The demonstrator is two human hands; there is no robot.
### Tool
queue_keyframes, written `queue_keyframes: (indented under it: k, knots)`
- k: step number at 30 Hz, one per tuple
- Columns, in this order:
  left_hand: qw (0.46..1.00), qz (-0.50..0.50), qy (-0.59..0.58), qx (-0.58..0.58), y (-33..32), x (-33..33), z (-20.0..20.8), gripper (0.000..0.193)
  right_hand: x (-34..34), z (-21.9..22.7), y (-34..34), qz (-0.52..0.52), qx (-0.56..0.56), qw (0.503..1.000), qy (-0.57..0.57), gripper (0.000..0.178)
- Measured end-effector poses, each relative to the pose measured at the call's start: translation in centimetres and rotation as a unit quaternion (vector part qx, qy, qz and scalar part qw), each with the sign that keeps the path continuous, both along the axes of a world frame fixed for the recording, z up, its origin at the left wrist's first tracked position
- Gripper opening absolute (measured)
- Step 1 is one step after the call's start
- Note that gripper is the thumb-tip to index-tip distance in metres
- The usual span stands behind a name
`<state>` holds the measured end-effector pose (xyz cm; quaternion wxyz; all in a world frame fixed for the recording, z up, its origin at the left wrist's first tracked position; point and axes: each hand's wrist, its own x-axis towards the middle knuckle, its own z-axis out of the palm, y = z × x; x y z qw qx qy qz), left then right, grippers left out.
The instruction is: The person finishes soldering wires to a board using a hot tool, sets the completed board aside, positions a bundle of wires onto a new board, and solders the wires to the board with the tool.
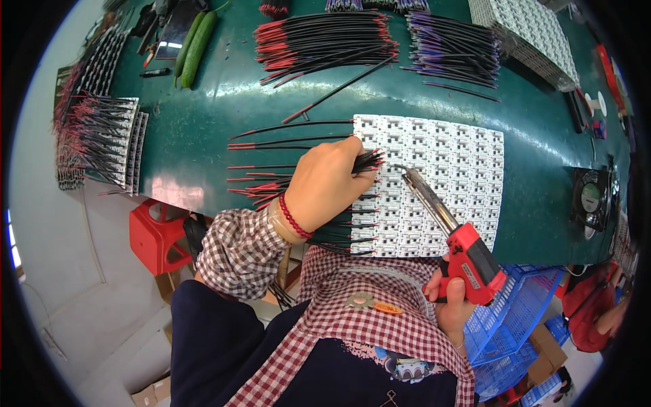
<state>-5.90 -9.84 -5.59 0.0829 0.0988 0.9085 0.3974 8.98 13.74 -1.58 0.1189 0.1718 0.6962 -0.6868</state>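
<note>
A white panel of small circuit boards (461, 183) lies on the green table in front of me. My left hand (327, 178) is closed on a bunch of black wires (368, 161), their stripped ends pointing right over the panel's left columns. Several black wires with red ends (291, 140) stretch left from the panel's left edge, above and below that hand. My right hand (451, 298) grips a red and black soldering gun (472, 263) near the panel's lower right. Its metal tip (407, 171) points up and left, close to the wire ends; whether it touches the panel I cannot tell.
Behind the panel lie a pile of red-ended black wires (325, 44) and a purple-ended pile (453, 51). Stacked panels (525, 37) stand far right, wired panels (122, 142) far left. Two cucumbers (199, 51) lie at the back. A small fan (591, 197) stands at the right edge.
</note>
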Motion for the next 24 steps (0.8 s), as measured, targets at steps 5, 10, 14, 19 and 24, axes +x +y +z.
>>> queue_keyframes:
  k: [5, 10, 14, 19, 24]
  knots:
    - [1.0, 0.004, -0.009, -0.016, 0.1, 0.0, -0.1, 0.02, -0.2, -0.6, -0.3, 0.002, -0.022, 1.0, -0.01, 0.052]
    - [1.0, -0.005, 0.016, -0.003, -0.2, 0.0, 0.5, 0.018, -0.4, -0.3, -0.5, -0.002, -0.01, 1.0, 0.009, 0.051]
    - [0.997, -0.018, 0.014, -0.068, -0.3, -0.2, 0.6, 0.021, -0.5, -0.4, -0.6, -0.02, -0.006, 1.0, 0.013, 0.05]
    - [0.997, -0.021, 0.006, -0.078, -0.1, -0.2, 0.3, 0.023, -0.5, -0.7, -0.5, 0.005, -0.004, 1.0, 0.0, 0.047]
    - [0.996, -0.019, 0.01, -0.083, -0.1, -0.2, 0.0, 0.023, -0.6, -0.8, -0.3, 0.029, 0.009, 0.999, -0.015, 0.048]
